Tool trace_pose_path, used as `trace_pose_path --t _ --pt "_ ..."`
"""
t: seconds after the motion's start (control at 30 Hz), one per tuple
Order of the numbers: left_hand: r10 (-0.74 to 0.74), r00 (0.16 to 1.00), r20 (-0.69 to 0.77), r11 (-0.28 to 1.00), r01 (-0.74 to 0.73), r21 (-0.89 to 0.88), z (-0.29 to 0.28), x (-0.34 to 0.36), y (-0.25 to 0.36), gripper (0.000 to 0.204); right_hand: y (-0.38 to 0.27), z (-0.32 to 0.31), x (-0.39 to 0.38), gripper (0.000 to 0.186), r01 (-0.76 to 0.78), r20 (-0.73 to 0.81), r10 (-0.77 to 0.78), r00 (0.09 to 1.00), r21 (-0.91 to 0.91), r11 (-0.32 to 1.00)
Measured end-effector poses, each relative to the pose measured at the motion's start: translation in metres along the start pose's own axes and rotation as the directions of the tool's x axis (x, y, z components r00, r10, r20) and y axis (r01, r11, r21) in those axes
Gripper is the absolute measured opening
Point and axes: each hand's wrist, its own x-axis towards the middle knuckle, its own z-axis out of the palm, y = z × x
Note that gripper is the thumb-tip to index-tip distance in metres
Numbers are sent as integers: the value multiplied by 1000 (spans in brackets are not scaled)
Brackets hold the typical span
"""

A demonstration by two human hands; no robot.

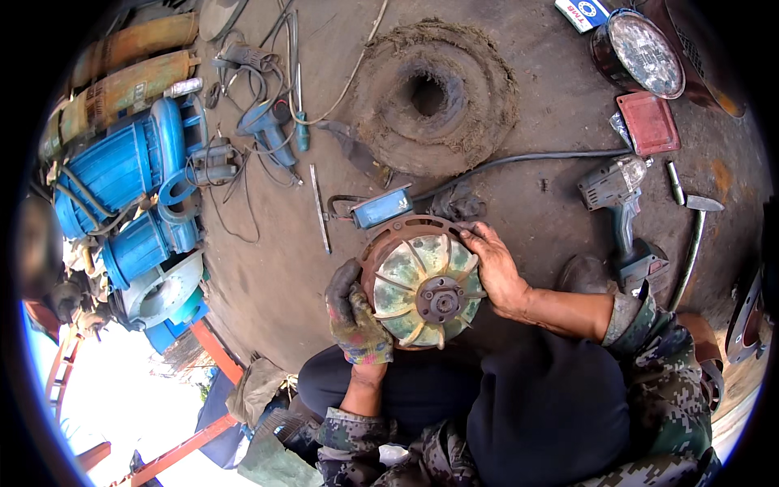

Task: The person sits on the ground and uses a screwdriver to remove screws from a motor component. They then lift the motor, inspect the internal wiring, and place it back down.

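A round, ribbed metal housing (393,304) with worn green and cream paint is before me. It has a rusty slotted flange along its far edge and a dark bolted hub (441,299) on its face. My left hand (357,312), in a dirty, patterned glove, is wrapped round its left side. On the opposite side my bare right hand (497,268) grips the rim, thumb and fingers bent over the edge. Just beyond the flange lies a small blue box (381,208) with a black cable; whether it is joined to the housing I cannot tell.
A ring-shaped dirt mound (438,97) with a central hole lies ahead. On the right are a cordless impact wrench (618,203), a hammer (699,223), a red tray (649,122) and a round tin (645,57). Blue motors (114,174), a corded power tool (268,130) and tangled cables lie left.
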Motion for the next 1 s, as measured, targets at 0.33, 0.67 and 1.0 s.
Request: trace_pose_path --t 0.33,0.67,1.0 --pt "-150 988 -23 936 135 -326 -59 -15 -42 28 7 78 -18 68 104 -55 -124 991 -276 955" --pt "-221 964 -148 842 112 -527 -89 -25 -59 66 -14 147 -24 90 6 -25 -34 999 -724 690" --pt "-420 868 -266 746 164 -645 -81 -60 -89 63 -64 196 -21 59 590 591 -2 806 -805 63"
